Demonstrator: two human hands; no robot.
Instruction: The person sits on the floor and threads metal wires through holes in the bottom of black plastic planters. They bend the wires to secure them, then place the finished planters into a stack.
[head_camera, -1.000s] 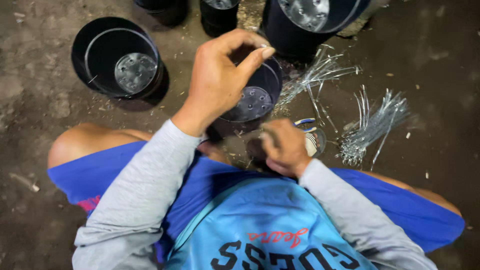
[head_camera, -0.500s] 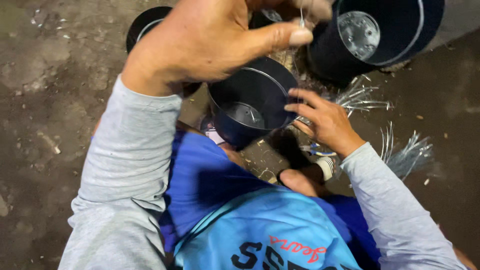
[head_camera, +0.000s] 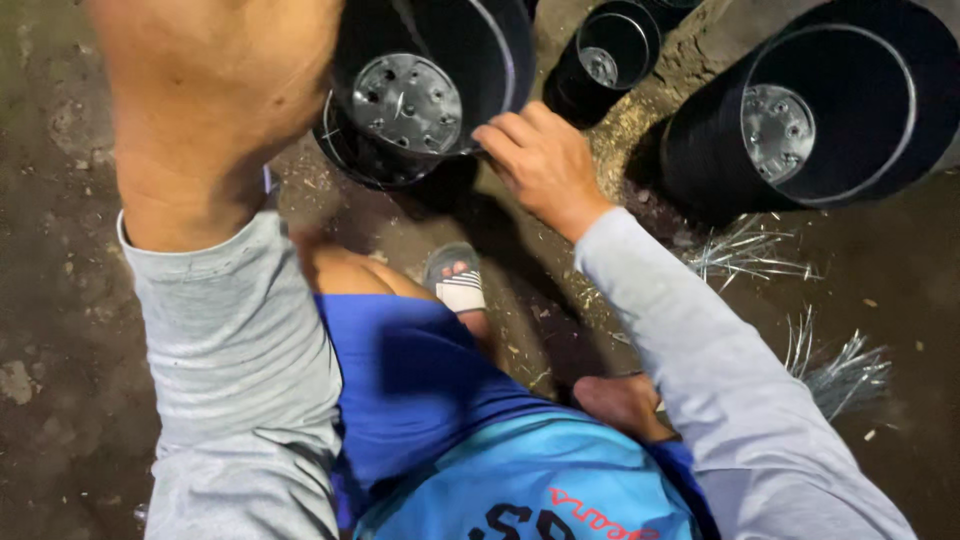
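At the upper left of the frame the left hand looms close to the camera, closed around the rim of a black plastic pot tipped so its holed base faces the lens. Just right of centre, the right hand has its fingers curled on the pot's lower rim; what it pinches, if anything, cannot be told. Keeping the pot steady with both hands and its inside in clear sight looks like the surest way to work here. Farther right a larger black pot lies on its side, with bundles of thin wire pieces on the dirt floor below.
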